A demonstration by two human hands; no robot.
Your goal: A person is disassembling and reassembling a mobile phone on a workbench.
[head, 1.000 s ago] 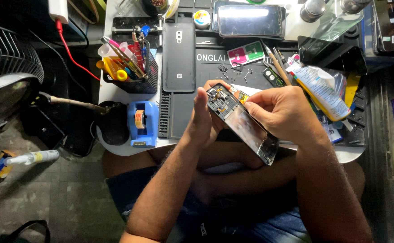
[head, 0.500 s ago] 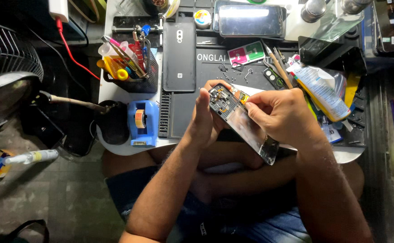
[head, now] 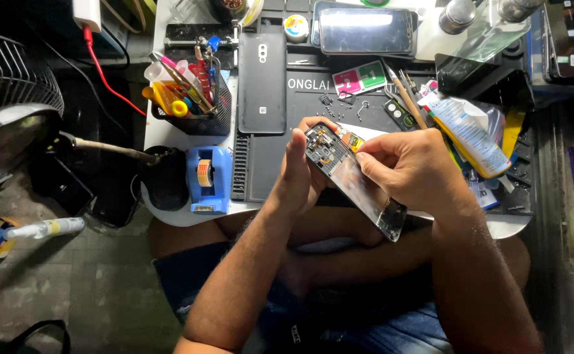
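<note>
The opened phone (head: 352, 177) has its back removed, boards and a pale inner frame exposed. It is held tilted above the table's near edge, over the dark work mat (head: 261, 164). The left hand (head: 297, 174) grips its upper end; the right hand (head: 408, 170) pinches its long edge, fingers closed on it. Since the earlier frame, both hands stay almost unmoved. A pink-and-green card (head: 359, 78) lies behind; a white-and-blue tube (head: 467, 134) lies right.
</note>
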